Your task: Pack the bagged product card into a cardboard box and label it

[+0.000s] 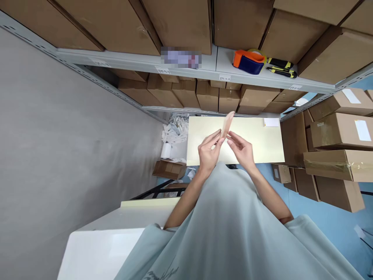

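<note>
Both hands are raised in front of my chest over a pale cream table top [262, 136]. My left hand [208, 149] pinches the lower end of a thin, translucent tan strip [227, 123] that stands nearly upright. My right hand [243, 149] is just beside it, fingers curled toward the strip's base; whether they touch it I cannot tell. A small white label [271, 122] lies at the table's far right corner.
A metal shelf rack [210, 66] packed with cardboard boxes fills the top. An orange and blue tape dispenser [248, 61] and yellow-black cutters [281, 67] lie on it. More boxes [335, 155] stack at right. White paper scraps [175, 130] and a white counter [99, 249] lie left.
</note>
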Demonstrator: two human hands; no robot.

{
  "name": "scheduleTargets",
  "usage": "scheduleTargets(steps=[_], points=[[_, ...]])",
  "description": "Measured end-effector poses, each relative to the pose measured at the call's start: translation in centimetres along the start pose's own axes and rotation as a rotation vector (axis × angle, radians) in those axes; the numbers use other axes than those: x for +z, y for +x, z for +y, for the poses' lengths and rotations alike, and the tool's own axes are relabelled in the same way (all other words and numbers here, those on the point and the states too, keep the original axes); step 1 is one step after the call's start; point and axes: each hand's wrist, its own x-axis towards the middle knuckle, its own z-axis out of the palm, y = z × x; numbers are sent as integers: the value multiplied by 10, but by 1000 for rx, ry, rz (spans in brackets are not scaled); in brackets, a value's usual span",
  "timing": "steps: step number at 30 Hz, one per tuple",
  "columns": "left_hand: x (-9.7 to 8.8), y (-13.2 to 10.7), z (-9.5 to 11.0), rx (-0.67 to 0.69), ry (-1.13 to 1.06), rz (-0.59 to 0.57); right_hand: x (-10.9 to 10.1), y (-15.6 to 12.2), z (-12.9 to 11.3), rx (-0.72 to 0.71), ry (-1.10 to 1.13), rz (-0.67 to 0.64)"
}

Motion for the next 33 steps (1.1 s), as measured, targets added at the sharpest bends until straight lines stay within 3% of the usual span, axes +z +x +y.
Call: scheduleTargets(steps=[3,7,12,16,19,23,29,33], points=[[15,-10,6,88,51,-100,7,-7,-4,40,77,-13],[19,-12,-1,75,33,-218,-13,4,0,82,92,7],[4,8,-29,-186,-105,-108,-50,11,9,119,74,-74],[7,13,-41,-395,-310,-234,-67,11,15,107,48,-118],[18,9,-41,-418,-327,-194,-75,15,21,109,52,-128],[29,3,-33,-336,-233,-154,-84,23,27,100,62,-127],[34,6,-13,58,40,-164,-103,30,21,-62,54,-99],[41,7,-6,151,84,-158,-121,27,22,-126,25,-115]])
